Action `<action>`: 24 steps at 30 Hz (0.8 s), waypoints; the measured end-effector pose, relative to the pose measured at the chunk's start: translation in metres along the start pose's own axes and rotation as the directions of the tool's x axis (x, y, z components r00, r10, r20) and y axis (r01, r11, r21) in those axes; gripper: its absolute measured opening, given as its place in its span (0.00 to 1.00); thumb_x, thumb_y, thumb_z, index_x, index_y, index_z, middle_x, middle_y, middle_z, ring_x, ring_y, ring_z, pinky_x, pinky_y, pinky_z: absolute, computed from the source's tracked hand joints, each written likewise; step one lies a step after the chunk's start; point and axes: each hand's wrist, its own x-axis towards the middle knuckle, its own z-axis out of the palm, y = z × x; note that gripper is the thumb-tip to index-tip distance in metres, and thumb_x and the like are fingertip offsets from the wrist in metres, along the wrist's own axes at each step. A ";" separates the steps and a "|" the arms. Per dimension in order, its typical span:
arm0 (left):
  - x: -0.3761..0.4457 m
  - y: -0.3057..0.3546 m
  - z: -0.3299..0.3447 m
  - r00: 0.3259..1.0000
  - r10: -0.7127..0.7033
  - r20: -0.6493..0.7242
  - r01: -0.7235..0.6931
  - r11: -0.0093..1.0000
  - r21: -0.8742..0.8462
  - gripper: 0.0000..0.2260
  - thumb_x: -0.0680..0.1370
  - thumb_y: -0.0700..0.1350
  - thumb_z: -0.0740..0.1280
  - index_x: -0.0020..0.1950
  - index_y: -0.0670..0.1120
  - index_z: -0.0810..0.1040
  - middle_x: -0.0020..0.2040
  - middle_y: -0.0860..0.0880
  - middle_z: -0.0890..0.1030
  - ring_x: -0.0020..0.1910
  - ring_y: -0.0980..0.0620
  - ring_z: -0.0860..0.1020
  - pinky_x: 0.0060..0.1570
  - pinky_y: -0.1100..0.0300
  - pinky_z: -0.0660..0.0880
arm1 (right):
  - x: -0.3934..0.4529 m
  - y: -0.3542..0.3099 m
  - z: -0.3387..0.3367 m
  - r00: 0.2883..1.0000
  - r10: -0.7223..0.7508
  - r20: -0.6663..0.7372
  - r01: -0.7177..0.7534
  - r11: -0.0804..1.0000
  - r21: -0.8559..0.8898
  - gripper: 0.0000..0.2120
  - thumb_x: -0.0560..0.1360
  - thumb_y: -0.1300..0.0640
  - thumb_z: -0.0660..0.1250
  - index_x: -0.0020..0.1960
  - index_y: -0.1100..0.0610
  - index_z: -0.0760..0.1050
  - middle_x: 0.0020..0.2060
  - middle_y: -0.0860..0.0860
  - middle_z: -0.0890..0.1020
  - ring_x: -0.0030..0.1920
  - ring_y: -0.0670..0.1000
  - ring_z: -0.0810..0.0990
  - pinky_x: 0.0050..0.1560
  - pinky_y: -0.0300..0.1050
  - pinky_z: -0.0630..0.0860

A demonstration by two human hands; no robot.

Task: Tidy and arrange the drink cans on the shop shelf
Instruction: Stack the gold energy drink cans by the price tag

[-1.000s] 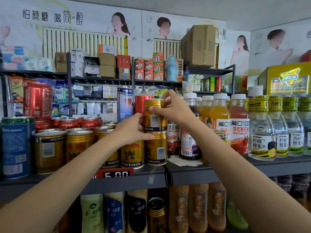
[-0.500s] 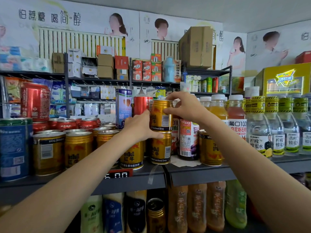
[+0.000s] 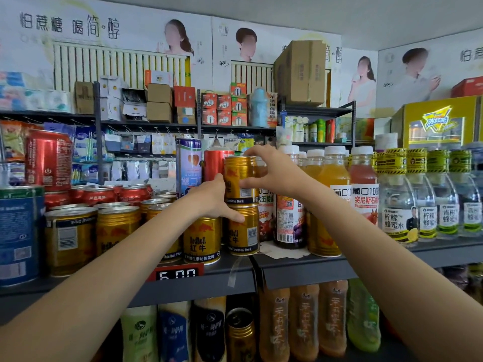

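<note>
On the grey shelf, between the two hands: a gold can stacked on another gold can. The upper can sits on the lid of the lower can, roughly coaxial, upright as far as the view shows.

Change over the last second: the stack and both hands hold nearly the same arrangement throughout; the right hand's fingers have moved from the upper can's near face to its rim and right flank. A further gold can, to the right of the right wrist among the juice bottles, was mostly covered a second ago and now shows more fully. Judgement: the stacking itself looks finished; this is the settling and squaring stage, and that right-side can may be the next one needing a place.

Right hand: fingers curled over the upper can's top rim, thumb against its right side, clamped on it.

Left hand: pressed against the left side of the stack at the seam where the two cans meet, thumb lying across the lower can's top edge. Fingers are behind the cans; whether they wrap round cannot be told.

Relative positions: the upper can lies directly between the two hands, under the right fingertips. The front-row can stands just below the left hand, touching or nearly touching the lower can. More gold cans stand to the left of the left forearm.

Risk, as judgement: releasing before the upper can is centred could topple it.
</note>
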 end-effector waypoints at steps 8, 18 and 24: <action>0.004 -0.014 -0.006 1.000 0.001 0.027 0.002 0.995 -0.100 0.43 0.65 0.56 0.75 0.71 0.43 0.55 0.67 0.44 0.70 0.62 0.45 0.72 0.60 0.48 0.73 | 0.005 0.000 0.013 0.997 -0.049 -0.060 0.049 0.999 -0.008 0.28 0.70 0.51 0.72 0.66 0.55 0.66 0.63 0.52 0.70 0.52 0.47 0.70 0.50 0.39 0.66; -0.034 0.014 0.000 0.682 0.209 -0.701 -0.198 0.975 0.097 0.17 0.75 0.49 0.64 0.61 0.47 0.67 0.58 0.50 0.71 0.60 0.50 0.69 0.62 0.55 0.62 | -0.028 0.019 -0.015 0.981 0.075 -0.181 -0.073 0.997 0.018 0.19 0.75 0.55 0.66 0.64 0.56 0.69 0.59 0.50 0.72 0.49 0.49 0.77 0.50 0.38 0.72; -0.037 0.052 0.030 0.656 0.357 -0.665 -0.403 0.911 0.092 0.11 0.76 0.45 0.62 0.58 0.50 0.69 0.58 0.54 0.70 0.60 0.55 0.67 0.57 0.63 0.56 | -0.069 0.063 -0.043 0.906 0.398 -0.144 -0.422 0.879 -0.224 0.18 0.73 0.44 0.66 0.48 0.59 0.75 0.44 0.55 0.81 0.43 0.52 0.79 0.44 0.46 0.77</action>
